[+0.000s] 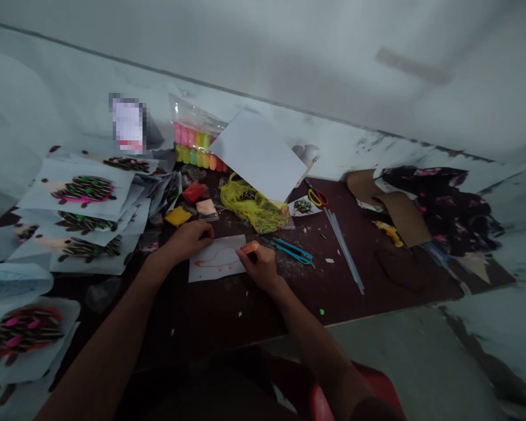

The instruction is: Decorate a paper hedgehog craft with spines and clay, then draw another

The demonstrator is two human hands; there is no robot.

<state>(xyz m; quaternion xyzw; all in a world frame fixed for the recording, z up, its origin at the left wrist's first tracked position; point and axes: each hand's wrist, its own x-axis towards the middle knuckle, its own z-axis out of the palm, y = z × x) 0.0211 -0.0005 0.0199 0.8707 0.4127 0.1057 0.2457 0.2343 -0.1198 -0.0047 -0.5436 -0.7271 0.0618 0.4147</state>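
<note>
A small white paper (214,271) lies on the dark table in front of me, with a red-orange outline of a rounded animal shape drawn on it. My left hand (193,238) rests at the paper's upper left corner, fingers curled, and what is under them is hidden. At the paper's right edge, my right hand (259,262) is closed in a pinch around a small orange piece (249,248). Just right of that hand lie blue-handled scissors (293,250). Above the paper are a yellow plastic bag (254,207) and yellow (177,216), red and peach packets.
Stacked hedgehog pictures (85,190) cover the left side. Behind stand a bag of colourful clay (193,140), a large white sheet (260,152) and a phone (129,124). To the right lie yellow-red scissors (318,197), clear sticks (345,251), brown card (403,219) and dark floral cloth (447,204).
</note>
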